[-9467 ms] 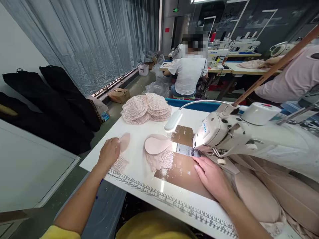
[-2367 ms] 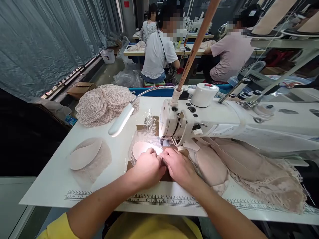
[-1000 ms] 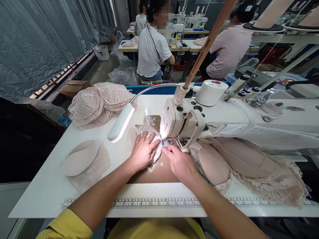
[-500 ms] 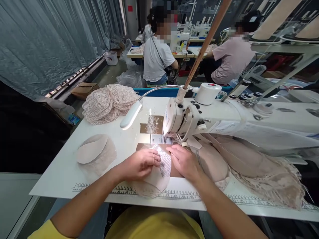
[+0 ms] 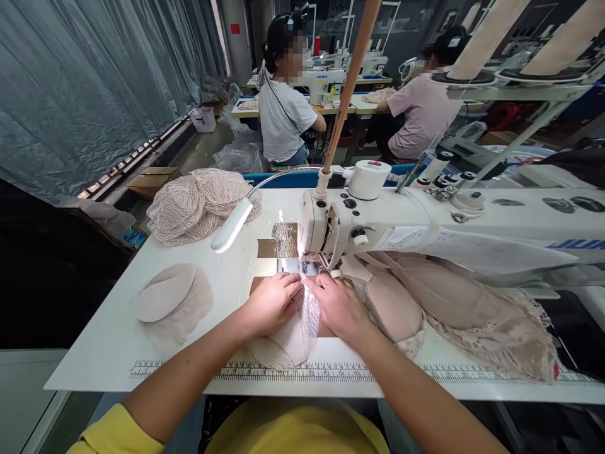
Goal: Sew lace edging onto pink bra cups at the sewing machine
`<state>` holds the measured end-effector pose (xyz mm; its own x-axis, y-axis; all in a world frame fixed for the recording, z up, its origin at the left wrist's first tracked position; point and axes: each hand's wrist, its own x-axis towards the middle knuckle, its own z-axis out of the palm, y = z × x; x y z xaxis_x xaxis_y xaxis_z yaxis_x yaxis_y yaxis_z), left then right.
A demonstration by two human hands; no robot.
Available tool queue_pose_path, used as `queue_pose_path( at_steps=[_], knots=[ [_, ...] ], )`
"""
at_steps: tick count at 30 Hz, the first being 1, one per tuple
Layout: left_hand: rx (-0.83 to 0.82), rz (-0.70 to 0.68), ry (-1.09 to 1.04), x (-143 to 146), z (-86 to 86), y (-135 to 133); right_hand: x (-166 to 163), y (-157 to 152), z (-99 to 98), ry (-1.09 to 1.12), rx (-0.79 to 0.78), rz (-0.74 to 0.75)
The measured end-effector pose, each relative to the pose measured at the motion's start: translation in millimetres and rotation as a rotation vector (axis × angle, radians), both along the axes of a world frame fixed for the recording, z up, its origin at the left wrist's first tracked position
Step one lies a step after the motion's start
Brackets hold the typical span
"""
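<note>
The lace-edged cup piece (image 5: 289, 341) is held at the sewing machine (image 5: 378, 211) by the left hand (image 5: 274, 304) and right hand (image 5: 342, 307), fingers bent, tips close together; pinching cannot be confirmed.

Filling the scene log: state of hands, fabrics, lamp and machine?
Pale pink lace-edged fabric piece: spread, partly covered.
Left hand: bent fingers on that piece.
Right hand: fingertips at its edge.
Pale oval pad: flat on sheer beige fabric.
Pale pink lace pieces: stacked.
Beige lace-trimmed fabric: bunched.
White gooseneck lamp: head tilted down.
White sewing machine: lit beneath; motion unclear.
</note>
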<state>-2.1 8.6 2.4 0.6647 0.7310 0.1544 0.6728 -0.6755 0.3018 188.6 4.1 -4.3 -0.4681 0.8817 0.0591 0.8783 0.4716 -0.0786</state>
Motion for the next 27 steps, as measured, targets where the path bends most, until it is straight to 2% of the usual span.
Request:
queue_pose_path(
  at_steps=[8,15,19,22,27],
  knots=[
    [0.033,-0.005,0.089,-2,-3.2,14,-7,2,5.3,-0.049,-0.023,-0.061],
    [0.042,-0.119,0.104,-10,-2.3,34,-11,5,6.3,-0.064,-0.042,-0.112],
    [0.026,-0.176,0.123,-18,-5.9,43,-7,5,1.8,-0.021,-0.009,-0.074],
    [0.016,-0.161,0.09,-22,-5.2,39,-1,5,-3.5,0.029,0.022,-0.059],
    [0.001,-0.086,-0.053,-18,11.5,10,6,5,-7.9,0.102,0.035,-0.089]
  ],
)
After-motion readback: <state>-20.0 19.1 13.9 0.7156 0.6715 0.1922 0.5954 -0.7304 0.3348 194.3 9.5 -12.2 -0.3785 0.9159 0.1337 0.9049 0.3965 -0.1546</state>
